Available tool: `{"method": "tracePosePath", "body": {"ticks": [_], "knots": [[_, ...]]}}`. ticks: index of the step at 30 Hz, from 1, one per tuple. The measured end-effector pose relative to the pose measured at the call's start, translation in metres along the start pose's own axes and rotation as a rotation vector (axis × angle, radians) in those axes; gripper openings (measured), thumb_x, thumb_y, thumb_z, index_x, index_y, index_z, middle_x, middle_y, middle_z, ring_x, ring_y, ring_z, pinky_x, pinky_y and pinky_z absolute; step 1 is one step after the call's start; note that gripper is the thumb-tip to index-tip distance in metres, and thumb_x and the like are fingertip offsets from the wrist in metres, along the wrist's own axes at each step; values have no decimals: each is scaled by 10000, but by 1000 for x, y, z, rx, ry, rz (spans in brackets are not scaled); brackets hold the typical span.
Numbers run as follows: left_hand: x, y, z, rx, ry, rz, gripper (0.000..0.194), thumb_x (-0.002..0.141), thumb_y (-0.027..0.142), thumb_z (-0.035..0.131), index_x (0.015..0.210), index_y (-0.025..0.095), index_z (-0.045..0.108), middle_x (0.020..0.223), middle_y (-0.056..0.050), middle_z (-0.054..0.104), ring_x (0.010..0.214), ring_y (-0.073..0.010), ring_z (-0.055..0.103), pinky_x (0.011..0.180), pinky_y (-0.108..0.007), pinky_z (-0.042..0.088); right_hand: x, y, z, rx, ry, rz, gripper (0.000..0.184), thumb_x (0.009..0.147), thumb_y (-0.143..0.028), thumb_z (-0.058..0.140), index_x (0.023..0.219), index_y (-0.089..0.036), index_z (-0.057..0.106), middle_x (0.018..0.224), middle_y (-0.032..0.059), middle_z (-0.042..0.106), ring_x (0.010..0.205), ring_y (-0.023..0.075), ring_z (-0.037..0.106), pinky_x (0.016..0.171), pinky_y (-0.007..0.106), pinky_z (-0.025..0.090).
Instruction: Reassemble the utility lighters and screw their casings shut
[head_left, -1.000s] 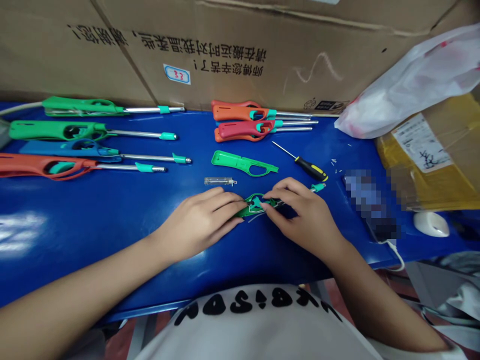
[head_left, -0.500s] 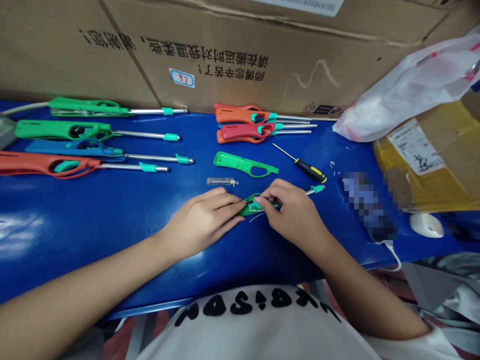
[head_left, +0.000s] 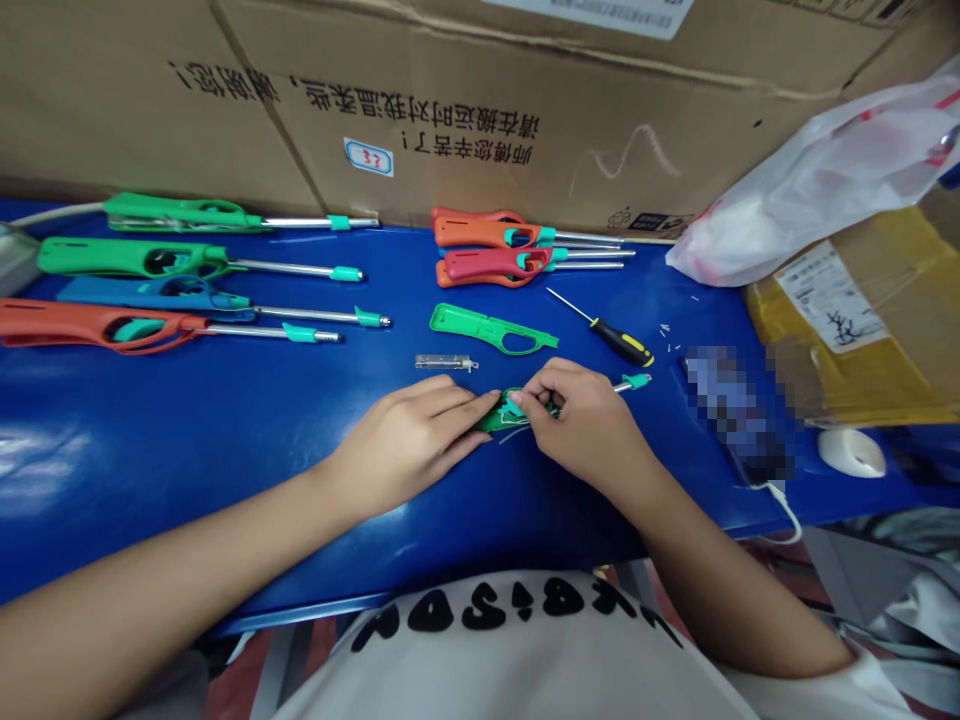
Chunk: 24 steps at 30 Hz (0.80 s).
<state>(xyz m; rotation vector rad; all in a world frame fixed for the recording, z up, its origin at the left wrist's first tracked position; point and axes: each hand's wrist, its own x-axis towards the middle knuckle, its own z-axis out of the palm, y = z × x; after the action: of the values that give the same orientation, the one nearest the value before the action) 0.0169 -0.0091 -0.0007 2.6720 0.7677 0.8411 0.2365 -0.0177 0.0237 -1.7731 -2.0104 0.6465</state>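
An opened green gas lighter (head_left: 495,420) lies between my hands, its metal tube running out to the right with a teal tip. My left hand (head_left: 420,435) is closed on the handle end of it. My right hand (head_left: 577,410) pinches at the teal trigger part (head_left: 514,403) in the middle; its fingers hide much of the inside. A thin clear tube or wire shows below the lighter. Just beyond my left hand lies a clear fuel tank (head_left: 446,362), and behind that the loose green handle half (head_left: 491,327).
Several whole lighters (head_left: 135,257) lie at the left, more orange and red ones (head_left: 487,232) at the back. A screwdriver (head_left: 622,342), small screws (head_left: 664,330), a blurred phone (head_left: 739,415) and a white mouse (head_left: 851,452) are at the right. A cardboard box (head_left: 450,60) walls the back.
My left fingertips have shifted slightly to the right along the green lighter. My right hand stays pinched at almost the same spot. The view has moved slightly.
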Motion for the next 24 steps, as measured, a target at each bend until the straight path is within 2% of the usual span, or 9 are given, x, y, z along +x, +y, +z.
{"method": "tracePosePath", "body": {"ticks": [9,14,17,20,24], "knots": [[0,0,0,10,-15,2,364,999,220,603,1333,76,605,944,-91,725,814,-209,654,750,-342,574,-5,2,5,-90,60,-41,209,911,-251,600,709,-208,633,797,15,651,682,147,566,590,292,346],[-1,0,1,-9,-29,-26,363,1008,238,595,1341,95,600,968,-91,722,834,-205,655,775,-345,571,-6,5,4,-55,45,-123,198,929,-227,578,738,-205,628,816,24,648,732,157,594,644,300,396],[-1,0,1,-23,-57,-60,335,1003,240,603,1309,106,625,980,-92,705,877,-210,659,808,-348,565,-7,6,2,-28,28,-126,184,934,-239,593,758,-204,633,816,17,636,707,146,562,665,304,407],[0,1,0,-80,-76,-113,287,990,232,624,1257,132,662,986,-82,682,913,-211,648,823,-342,557,-8,6,1,34,19,-88,181,938,-264,601,774,-201,645,821,9,627,651,127,508,622,298,386],[2,0,2,-194,-62,-175,259,958,202,668,1209,140,689,984,-69,648,929,-202,621,839,-338,548,-9,5,2,79,18,-62,181,941,-278,603,789,-198,662,837,8,632,626,116,486,594,295,372]]}}
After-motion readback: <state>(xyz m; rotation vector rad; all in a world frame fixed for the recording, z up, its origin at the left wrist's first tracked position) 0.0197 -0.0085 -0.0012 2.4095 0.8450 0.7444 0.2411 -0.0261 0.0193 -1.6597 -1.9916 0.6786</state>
